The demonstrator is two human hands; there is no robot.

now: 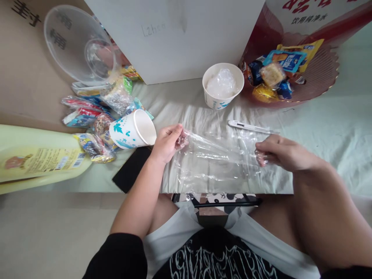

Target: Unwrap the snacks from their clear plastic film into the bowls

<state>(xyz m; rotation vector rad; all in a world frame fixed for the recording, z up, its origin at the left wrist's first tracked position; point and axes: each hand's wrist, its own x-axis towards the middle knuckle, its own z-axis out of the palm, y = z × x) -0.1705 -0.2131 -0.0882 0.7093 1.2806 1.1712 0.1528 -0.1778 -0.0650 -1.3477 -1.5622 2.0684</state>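
A sheet of clear plastic film (215,159) is stretched between my two hands above the cloth near the front edge. My left hand (170,141) pinches its left end, with some film bunched at the fingers. At the other end my right hand (277,153) is closed on the film, knuckles up. Close beyond my left hand a white paper cup with blue leaves (128,130) lies on its side, mouth toward me and right. Past the film stands a paper bowl (213,97) with crumpled clear plastic (223,83) in it. A slim white cutter-like tool (248,126) lies just beyond the film.
A ribbed bowl (324,81) of wrapped snacks stands back right, beside a white box (186,42). At left are several snack packets (84,116), a clear tub (78,50), a yellow bottle (43,159) and a black phone-like slab (133,170) under my left forearm.
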